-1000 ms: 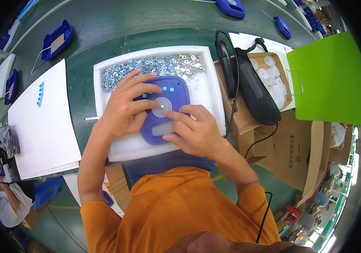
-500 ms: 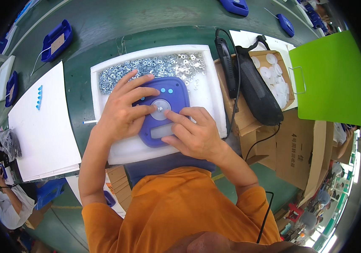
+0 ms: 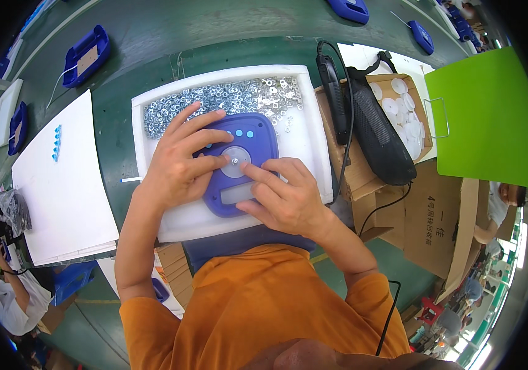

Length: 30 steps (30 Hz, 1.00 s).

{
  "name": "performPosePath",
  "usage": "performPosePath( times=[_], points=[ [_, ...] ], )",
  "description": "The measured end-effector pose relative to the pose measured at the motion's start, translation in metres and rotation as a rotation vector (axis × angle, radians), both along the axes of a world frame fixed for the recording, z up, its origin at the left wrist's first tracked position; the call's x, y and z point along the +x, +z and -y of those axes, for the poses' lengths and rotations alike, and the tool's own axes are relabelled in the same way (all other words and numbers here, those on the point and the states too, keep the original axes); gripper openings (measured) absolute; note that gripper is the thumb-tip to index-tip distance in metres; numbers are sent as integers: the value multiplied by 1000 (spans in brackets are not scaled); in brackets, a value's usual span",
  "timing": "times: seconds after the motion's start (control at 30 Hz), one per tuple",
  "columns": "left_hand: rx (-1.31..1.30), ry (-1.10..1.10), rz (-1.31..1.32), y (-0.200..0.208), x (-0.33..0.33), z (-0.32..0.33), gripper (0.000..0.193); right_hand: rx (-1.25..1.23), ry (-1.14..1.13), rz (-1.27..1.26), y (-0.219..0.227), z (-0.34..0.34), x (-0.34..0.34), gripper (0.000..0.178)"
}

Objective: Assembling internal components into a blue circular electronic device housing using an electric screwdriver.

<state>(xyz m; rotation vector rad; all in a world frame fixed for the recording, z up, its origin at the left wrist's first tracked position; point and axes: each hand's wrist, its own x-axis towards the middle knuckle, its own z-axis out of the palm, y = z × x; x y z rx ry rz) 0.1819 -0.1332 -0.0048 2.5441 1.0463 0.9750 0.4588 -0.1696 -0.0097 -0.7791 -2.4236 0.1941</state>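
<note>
A blue plastic housing [image 3: 262, 142] lies on the white foam tray [image 3: 313, 154], its lower end toward me. A round, clear disc [image 3: 237, 152] sits in its middle, with a small metal piece [image 3: 235, 161] at the centre. My left hand [image 3: 180, 161] spreads over the housing's left side, one fingertip at the disc near the metal piece. From the right, my right hand [image 3: 290, 196] reaches in with its index fingertip on the disc's edge. Its thumb rests by the rectangular window [image 3: 237, 193]. Light-blue round spots [image 3: 249, 134] show above the disc; my left fingers hide others.
Many metal nuts [image 3: 208, 97] and flat washers [image 3: 279, 92] fill the tray's far part. To the right, a carton [image 3: 425, 126] holds white discs [image 3: 411, 131] beside a black mesh pouch [image 3: 378, 135] and a cable. White sheets [image 3: 60, 197] lie left; blue housings [image 3: 86, 55] stand farther off.
My hands and the housing stay almost in place. The whole view has shifted very slightly. At the right edge, another person has leaned farther into view.
</note>
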Motion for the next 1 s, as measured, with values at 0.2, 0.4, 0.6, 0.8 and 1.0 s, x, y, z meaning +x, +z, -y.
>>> performPosePath(
  times=[0.2,0.4,0.6,0.8,1.0],
  points=[
    [10,3,4,0,0,1,26,-22,-9,-1,1,0,-1,37],
    [-28,-24,29,5,-2,0,24,-33,-14,-3,2,-1,-1,34],
    [-5,-68,-13,6,1,1,25,-70,-19,-30,9,-1,1,31],
    [-4,-46,-45,9,-2,5,22,-283,-273,-424,20,-62,39,20],
    [-11,-52,-43,6,-1,3,26,-52,-829,355,7,-135,88,45]
  ],
)
